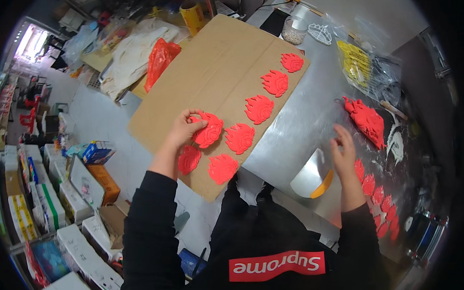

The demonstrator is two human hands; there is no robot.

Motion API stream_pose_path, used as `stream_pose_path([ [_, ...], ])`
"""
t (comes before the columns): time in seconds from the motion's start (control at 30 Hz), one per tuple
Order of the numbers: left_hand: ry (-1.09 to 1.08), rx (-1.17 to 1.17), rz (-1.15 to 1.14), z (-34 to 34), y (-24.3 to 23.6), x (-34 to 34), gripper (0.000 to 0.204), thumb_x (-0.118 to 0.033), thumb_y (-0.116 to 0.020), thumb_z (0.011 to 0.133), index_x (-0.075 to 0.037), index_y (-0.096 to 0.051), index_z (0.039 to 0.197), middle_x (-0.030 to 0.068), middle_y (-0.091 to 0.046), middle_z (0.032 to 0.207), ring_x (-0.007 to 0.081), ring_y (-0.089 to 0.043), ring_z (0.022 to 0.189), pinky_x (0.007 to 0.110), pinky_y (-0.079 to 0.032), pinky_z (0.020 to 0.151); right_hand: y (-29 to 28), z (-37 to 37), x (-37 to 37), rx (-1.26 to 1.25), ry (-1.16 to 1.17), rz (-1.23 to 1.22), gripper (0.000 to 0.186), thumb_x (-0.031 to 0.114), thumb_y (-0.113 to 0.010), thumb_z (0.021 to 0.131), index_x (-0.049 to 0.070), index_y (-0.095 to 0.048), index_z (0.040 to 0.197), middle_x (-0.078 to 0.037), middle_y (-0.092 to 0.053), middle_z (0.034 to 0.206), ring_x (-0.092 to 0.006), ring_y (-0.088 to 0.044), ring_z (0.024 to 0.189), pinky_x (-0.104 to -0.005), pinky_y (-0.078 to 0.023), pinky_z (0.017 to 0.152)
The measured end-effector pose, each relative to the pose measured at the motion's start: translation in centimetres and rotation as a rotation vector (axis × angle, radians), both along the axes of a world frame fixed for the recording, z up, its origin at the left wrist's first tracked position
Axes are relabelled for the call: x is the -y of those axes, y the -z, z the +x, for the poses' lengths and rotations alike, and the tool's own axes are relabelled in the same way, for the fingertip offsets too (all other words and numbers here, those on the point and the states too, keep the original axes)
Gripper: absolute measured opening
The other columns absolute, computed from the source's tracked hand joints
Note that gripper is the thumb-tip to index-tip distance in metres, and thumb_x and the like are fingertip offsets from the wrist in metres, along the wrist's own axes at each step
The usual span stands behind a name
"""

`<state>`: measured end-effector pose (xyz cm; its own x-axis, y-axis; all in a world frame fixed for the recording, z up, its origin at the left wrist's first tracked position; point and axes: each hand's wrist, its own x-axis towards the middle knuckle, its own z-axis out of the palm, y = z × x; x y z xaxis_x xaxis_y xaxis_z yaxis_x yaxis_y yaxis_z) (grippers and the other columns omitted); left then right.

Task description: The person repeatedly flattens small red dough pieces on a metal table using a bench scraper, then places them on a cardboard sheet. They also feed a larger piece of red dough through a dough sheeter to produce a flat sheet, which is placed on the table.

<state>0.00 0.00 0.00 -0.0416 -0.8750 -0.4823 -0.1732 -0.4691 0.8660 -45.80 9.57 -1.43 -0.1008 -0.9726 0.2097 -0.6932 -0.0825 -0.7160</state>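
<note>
The left hand (183,129) lowers a red flame cutout (208,130) onto the cardboard's (209,69) near edge beside the laid row, needing a clear gap, while the right hand (343,150) hovers open and empty by the cutouts (366,121) on the table (298,127).

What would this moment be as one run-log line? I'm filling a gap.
left hand: holds red flame-shaped piece over cardboard sheet | right hand: open, empty, above metal table | red pile beyond it

Left fingers (190,121) pinch a flame cutout (209,130) on the cardboard sheet (209,69); more cutouts (259,109) lie beyond them. A cutout pile (366,121) lies past the right fingers (342,136).
</note>
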Motion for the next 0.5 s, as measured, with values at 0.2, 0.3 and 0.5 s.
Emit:
stream_pose_path([
  [0.2, 0.152, -0.167, 0.169, -1.9, 1.4, 2.1, 0.026, -0.003, -0.069, 0.081, -0.004, -0.058, 0.104, 0.0020, -0.061, 0.075, 0.0086, -0.059, 0.066, 0.023, -0.050, 0.062, -3.9, 4.3, -4.3, 0.077, 0.008, 0.194, 0.038, 0.001, -0.059, 0.084, 0.002, -0.057, 0.122, -0.011, -0.056, 0.123, -0.0120, -0.057, 0.078, -0.0270, -0.047, 0.079],
  [0.3, 0.192, -0.186, 0.187, -1.4, 2.2, 2.9, 0.023, -0.003, -0.070, 0.080, -0.003, -0.059, 0.100, 0.0027, -0.062, 0.075, 0.0091, -0.059, 0.066, 0.023, -0.050, 0.061, -4.1, 6.8, -3.9, 0.036, 0.035, 0.226, 0.037, 0.001, -0.060, 0.083, 0.002, -0.058, 0.120, -0.010, -0.059, 0.118, -0.0112, -0.056, 0.077, -0.0264, -0.047, 0.079],
  [0.5, 0.359, 0.184, -0.087, -0.7, 2.5, 2.8, 0.023, -0.008, -0.072, 0.076, -0.001, -0.061, 0.096, 0.0060, -0.064, 0.073, 0.0132, -0.061, 0.069, 0.028, -0.050, 0.062, -3.6, 11.4, -2.7, 0.069, -0.011, 0.244, 0.035, 0.002, -0.061, 0.084, 0.002, -0.059, 0.119, -0.013, -0.059, 0.116, -0.0146, -0.059, 0.080, -0.0272, -0.048, 0.078],
])
